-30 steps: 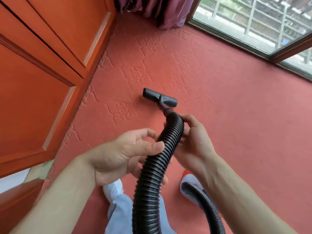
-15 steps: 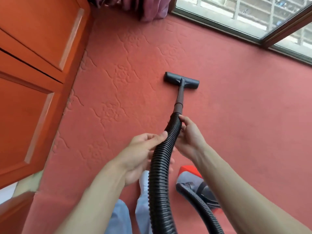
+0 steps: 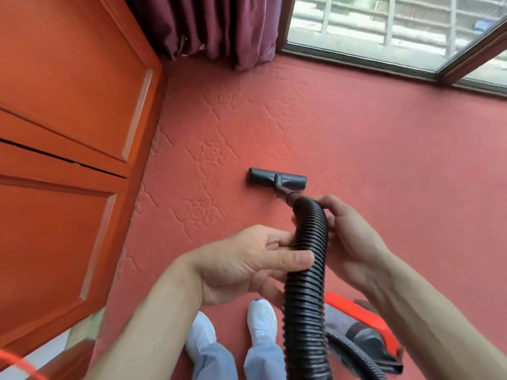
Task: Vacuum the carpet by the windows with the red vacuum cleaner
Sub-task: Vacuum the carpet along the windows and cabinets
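Note:
A black ribbed vacuum hose (image 3: 307, 292) rises through the middle of the view. My left hand (image 3: 247, 263) grips it from the left, thumb across the ribs. My right hand (image 3: 351, 237) holds it higher up from the right, near where it joins the short wand. The dark floor nozzle (image 3: 277, 179) lies flat on the red embossed carpet (image 3: 370, 160), just beyond my hands. The red vacuum cleaner body (image 3: 367, 333) sits on the carpet at lower right, partly hidden by my right forearm.
An orange wooden cabinet (image 3: 68, 160) lines the left side. Purple curtains (image 3: 219, 26) hang at the back corner. A window (image 3: 384, 26) with a dark frame runs along the far edge. My two feet in white shoes (image 3: 260, 322) stand below the hands.
The nozzle has come back toward me and a little left, so the wand looks shorter. My hands have drawn back with the hose. The view has tilted up, showing more curtain and window.

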The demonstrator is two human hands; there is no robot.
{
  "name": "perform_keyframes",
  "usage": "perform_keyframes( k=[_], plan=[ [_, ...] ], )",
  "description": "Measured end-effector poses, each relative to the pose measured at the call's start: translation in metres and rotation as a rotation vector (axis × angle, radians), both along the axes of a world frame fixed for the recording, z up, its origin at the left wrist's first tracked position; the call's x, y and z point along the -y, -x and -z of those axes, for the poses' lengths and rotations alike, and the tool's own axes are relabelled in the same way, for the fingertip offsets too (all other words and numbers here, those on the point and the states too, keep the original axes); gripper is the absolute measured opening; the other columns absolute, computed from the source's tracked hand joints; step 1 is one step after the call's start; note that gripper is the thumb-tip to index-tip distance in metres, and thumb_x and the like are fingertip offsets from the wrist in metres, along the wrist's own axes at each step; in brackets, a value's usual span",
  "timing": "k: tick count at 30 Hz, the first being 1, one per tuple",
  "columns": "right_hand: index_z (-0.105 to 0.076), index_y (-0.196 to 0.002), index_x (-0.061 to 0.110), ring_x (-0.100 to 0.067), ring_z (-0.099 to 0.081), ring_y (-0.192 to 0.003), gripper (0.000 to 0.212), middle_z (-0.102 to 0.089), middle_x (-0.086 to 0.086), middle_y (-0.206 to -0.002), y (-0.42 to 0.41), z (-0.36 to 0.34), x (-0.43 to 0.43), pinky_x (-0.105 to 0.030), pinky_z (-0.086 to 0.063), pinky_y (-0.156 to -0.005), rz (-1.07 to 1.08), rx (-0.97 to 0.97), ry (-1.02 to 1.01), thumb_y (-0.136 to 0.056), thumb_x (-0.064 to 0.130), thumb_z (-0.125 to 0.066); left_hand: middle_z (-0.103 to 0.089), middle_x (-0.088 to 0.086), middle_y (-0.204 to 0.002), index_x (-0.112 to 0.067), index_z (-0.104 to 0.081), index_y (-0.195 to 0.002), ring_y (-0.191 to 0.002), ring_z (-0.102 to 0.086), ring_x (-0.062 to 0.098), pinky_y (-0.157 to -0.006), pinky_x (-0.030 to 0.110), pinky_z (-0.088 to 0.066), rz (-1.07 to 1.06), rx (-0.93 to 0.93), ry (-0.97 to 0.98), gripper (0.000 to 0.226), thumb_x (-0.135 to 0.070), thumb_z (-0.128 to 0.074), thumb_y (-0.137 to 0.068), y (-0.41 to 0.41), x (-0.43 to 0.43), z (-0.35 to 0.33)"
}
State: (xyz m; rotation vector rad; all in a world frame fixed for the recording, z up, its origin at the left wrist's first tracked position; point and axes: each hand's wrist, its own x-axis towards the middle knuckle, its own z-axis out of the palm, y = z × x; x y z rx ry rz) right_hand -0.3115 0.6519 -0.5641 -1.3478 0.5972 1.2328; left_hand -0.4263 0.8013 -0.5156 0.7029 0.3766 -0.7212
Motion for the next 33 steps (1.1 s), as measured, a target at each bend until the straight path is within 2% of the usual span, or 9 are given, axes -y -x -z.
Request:
perform_keyframes(
  k=[3, 7, 14, 18, 21, 25, 27, 30, 33],
  plan=[
    [-0.060, -0.103, 0.007, -0.027, -0.038, -0.075, 0.058, -0.045, -0.012, -0.099, -0.007, 0.000, -0.012, -0.038, -0.034, -0.068, 0.023, -0.012, 0.008, -0.056, 0.038, -0.073, -0.064, 0.009, -0.097, 0.006, -0.056, -0.122, -0.080, -0.065, 0.016, -0.062, 0.024, -0.057, -0.030, -0.006, 0.023, 0.037, -0.017, -0.057, -0.094, -0.012, -0.005, 0.000],
    [-0.063, -0.104, 0.003, -0.020, -0.039, -0.064, 0.046, -0.048, -0.015, -0.091, -0.038, 0.021, -0.040, -0.034, -0.032, -0.062, 0.057, -0.033, 0.004, -0.071, 0.033, -0.067, -0.063, 0.010, -0.094, -0.007, -0.065, -0.106, -0.089, -0.060, 0.032, -0.064, 0.029, -0.055, -0.132, -0.038, -0.007, 0.025, -0.028, -0.061, -0.092, -0.034, -0.016, 0.020],
    [-0.064, -0.103, 0.003, -0.017, -0.045, -0.066, 0.028, -0.059, -0.015, -0.096, -0.133, 0.082, -0.118, -0.030, -0.037, -0.064, 0.166, 0.009, -0.020, -0.090, 0.028, -0.057, -0.062, 0.012, -0.094, -0.009, -0.071, -0.106, -0.090, -0.054, 0.031, -0.083, 0.047, -0.044, -0.468, -0.223, -0.178, 0.034, -0.038, -0.063, -0.092, -0.112, -0.053, 0.074],
    [-0.057, -0.108, 0.004, -0.019, -0.054, -0.066, 0.024, -0.059, -0.013, -0.085, -0.194, 0.101, -0.176, -0.029, -0.047, -0.064, 0.270, -0.004, -0.085, -0.098, 0.026, -0.051, -0.062, 0.005, -0.084, -0.015, -0.073, -0.099, -0.084, -0.053, 0.026, -0.073, 0.037, -0.045, -0.518, -0.225, -0.289, 0.026, -0.038, -0.062, -0.093, -0.177, -0.095, 0.096],
    [-0.054, -0.105, 0.007, -0.019, -0.052, -0.062, 0.020, -0.056, -0.012, -0.083, -0.233, 0.107, -0.212, -0.023, -0.049, -0.051, 0.322, -0.007, -0.059, -0.100, 0.026, -0.049, -0.064, 0.004, -0.088, -0.014, -0.075, -0.102, -0.084, -0.054, 0.024, -0.071, 0.035, -0.044, -0.529, -0.236, -0.364, 0.028, -0.037, -0.061, -0.094, -0.216, -0.119, 0.102],
    [-0.055, -0.123, 0.001, -0.022, -0.056, -0.061, 0.041, -0.059, -0.016, -0.098, -0.265, 0.117, -0.245, -0.025, -0.049, -0.046, 0.256, 0.074, 0.052, -0.094, 0.029, -0.057, -0.062, 0.010, -0.094, -0.008, -0.074, -0.108, -0.088, -0.050, 0.027, -0.077, 0.040, -0.042, -0.621, -0.261, -0.372, 0.039, -0.039, -0.064, -0.087, -0.240, -0.132, 0.104],
    [-0.054, -0.129, -0.002, -0.021, -0.056, -0.057, 0.046, -0.059, -0.015, -0.091, -0.271, 0.118, -0.256, -0.025, -0.048, -0.045, 0.191, 0.108, 0.079, -0.093, 0.027, -0.058, -0.060, 0.013, -0.098, -0.007, -0.074, -0.110, -0.089, -0.046, 0.028, -0.078, 0.043, -0.037, -0.689, -0.265, -0.333, 0.045, -0.040, -0.065, -0.082, -0.244, -0.135, 0.103],
    [-0.054, -0.111, 0.004, -0.012, -0.049, -0.039, 0.025, -0.050, -0.006, -0.069, -0.273, 0.113, -0.260, -0.019, -0.040, -0.038, 0.105, 0.107, 0.073, -0.096, 0.023, -0.057, -0.062, 0.013, -0.100, -0.007, -0.073, -0.111, -0.090, -0.049, 0.029, -0.071, 0.036, -0.045, -0.711, -0.280, -0.278, 0.043, -0.038, -0.065, -0.082, -0.245, -0.135, 0.099],
    [-0.052, -0.109, 0.008, -0.013, -0.042, -0.048, 0.021, -0.051, -0.006, -0.072, -0.275, 0.099, -0.243, -0.019, -0.039, -0.043, 0.041, 0.051, 0.046, -0.094, 0.022, -0.057, -0.063, 0.013, -0.094, -0.008, -0.073, -0.105, -0.077, -0.063, 0.027, -0.073, 0.039, -0.049, -0.671, -0.248, -0.255, 0.039, -0.038, -0.067, -0.082, -0.245, -0.132, 0.092]
  ],
)
